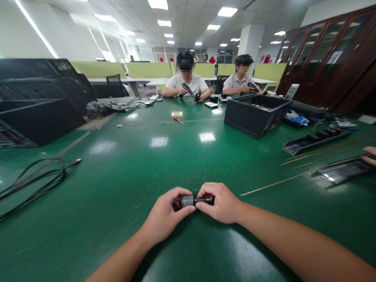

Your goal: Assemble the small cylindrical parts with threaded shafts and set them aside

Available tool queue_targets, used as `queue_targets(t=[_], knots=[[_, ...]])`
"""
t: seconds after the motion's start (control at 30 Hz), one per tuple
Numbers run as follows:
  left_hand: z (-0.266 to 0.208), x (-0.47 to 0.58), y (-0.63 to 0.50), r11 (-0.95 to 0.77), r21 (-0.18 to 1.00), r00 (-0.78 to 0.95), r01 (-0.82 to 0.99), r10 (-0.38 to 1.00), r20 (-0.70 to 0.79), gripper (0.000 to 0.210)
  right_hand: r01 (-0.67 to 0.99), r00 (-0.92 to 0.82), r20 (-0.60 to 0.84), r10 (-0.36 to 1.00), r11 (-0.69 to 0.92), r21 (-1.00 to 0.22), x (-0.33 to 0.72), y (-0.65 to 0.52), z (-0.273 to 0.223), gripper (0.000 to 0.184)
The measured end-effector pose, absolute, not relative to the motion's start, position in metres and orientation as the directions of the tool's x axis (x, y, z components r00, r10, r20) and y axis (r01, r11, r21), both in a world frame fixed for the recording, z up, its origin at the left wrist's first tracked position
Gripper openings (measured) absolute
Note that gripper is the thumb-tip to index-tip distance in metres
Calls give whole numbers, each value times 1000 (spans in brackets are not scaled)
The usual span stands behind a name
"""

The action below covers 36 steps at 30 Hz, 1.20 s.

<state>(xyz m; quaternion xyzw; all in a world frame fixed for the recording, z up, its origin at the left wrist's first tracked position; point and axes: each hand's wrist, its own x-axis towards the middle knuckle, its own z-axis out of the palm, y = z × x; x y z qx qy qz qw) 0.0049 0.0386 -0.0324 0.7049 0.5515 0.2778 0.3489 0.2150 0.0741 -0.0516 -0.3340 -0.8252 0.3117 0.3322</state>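
Bright open-plan office, rows of ceiling lights (227, 12), and one big glossy green desk (132, 164) filling most of the view. Right at the near edge, about centre, is a small grey metal cylinder (187, 201) with a thin dark ringed rod (202, 200) coming out of its right end. Left hand (167, 213) has its thumb and fingers curled round the cylinder, pretty snug. Right hand (220, 203) is just beside it, fingers bent in and pinching the rod, so the piece lies sideways between the two. Can't tell if it's touching the desk or held just above it.

Off to the left there's a loop of flat black cable (53, 180), with a stack of black computer cases (41, 98) beyond it. Far centre, an orange-handled screwdriver (177, 119) lies loose. A boxy black open-topped case (249, 117) sits far right, and some thin brass-coloured rods (273, 185) stretch in from the right, near a shiny black panel (346, 170) with another person's fingers (368, 158) at it.

Across the far side, a person in a white T-shirt (195, 82) and a person in a pale collared shirt (237, 83) each hold a dark handheld tool (187, 89).
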Motion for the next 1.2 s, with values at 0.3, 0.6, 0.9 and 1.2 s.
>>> queue_targets(t=[0.3,0.6,0.9,1.2], knots=[[-34,4,39,-149,799,236,583,972,9,26,333,-553,352,755,588,-737,215,74,-51,8],[-32,4,39,-127,830,229,543,973,0,25,349,-551,324,769,565,-748,215,72,-50,8],[-32,5,39,-108,864,223,491,975,-4,27,356,-541,290,789,528,-771,215,73,-47,7],[-30,6,38,-92,874,220,478,975,-18,29,360,-537,287,793,523,-772,215,73,-48,8]])
